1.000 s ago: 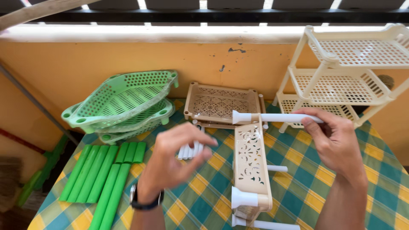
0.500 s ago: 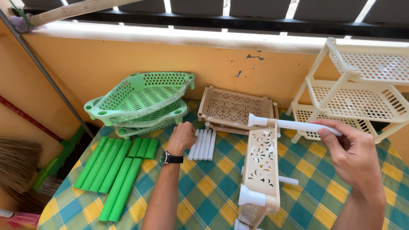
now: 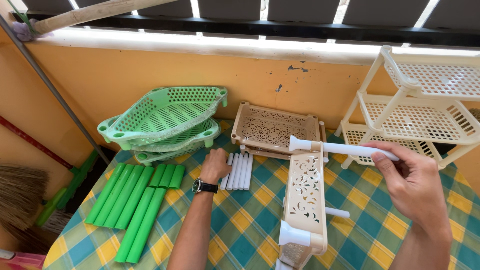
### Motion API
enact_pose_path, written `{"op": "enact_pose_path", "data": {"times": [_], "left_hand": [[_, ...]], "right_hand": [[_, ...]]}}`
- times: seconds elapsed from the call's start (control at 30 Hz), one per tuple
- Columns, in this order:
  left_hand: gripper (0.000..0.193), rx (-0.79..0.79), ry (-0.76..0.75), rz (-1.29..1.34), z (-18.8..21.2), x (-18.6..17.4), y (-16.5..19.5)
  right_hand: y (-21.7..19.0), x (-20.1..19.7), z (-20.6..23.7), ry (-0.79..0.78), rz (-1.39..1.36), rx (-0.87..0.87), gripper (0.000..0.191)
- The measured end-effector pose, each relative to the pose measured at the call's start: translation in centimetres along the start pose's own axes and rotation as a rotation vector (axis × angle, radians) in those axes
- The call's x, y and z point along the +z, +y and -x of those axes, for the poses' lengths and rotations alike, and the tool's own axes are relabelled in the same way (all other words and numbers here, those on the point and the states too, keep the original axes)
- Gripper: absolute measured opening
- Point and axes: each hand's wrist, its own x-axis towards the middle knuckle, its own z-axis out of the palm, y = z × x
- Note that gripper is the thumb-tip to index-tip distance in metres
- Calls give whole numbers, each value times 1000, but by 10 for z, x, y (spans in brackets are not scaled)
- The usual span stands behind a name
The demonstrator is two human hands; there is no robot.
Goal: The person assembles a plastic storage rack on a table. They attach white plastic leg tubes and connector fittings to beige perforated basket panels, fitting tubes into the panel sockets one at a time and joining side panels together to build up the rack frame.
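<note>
- A white plastic tube [image 3: 350, 148] is being pinched at its right end by the fingers of the right hand [image 3: 412, 187], right of frame centre; its long axis is lying nearly level across the frame, the flared end pointing left into the top corner of the beige perforated shelf panel [image 3: 305, 200].
- The panel is being stood on edge on the checked tablecloth [image 3: 250, 225]; it may be tipped if the tube is pushed sideways, being gripped only at its far end.
- The left hand [image 3: 215, 165] is being curled over a row of loose white tubes [image 3: 239, 171] at centre; what it is grasping cannot be told.
- Those tubes may be rolled off by a nudge.
- Green tubes [image 3: 132, 207] are lying lower left, green baskets [image 3: 165, 117] stacked above.
</note>
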Motion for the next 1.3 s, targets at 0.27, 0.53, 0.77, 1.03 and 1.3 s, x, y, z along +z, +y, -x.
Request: {"op": "enact_pose_path", "data": {"times": [0.27, 0.53, 0.77, 1.03, 1.3], "left_hand": [[28, 39, 5, 28, 2, -16, 2], [38, 388, 28, 358, 70, -96, 49], [20, 1091, -234, 1098, 160, -135, 75], [38, 1317, -467, 885, 179, -127, 106], [22, 1272, -368, 767, 178, -99, 121]], "right_hand": [[-2, -2, -1, -6, 2, -19, 23], [2, -5, -1, -2, -10, -51, 21], [-2, -6, 2, 15, 15, -73, 20], [-8, -3, 6, 52, 23, -52, 21], [-10, -3, 4, 66, 37, -64, 22]]}}
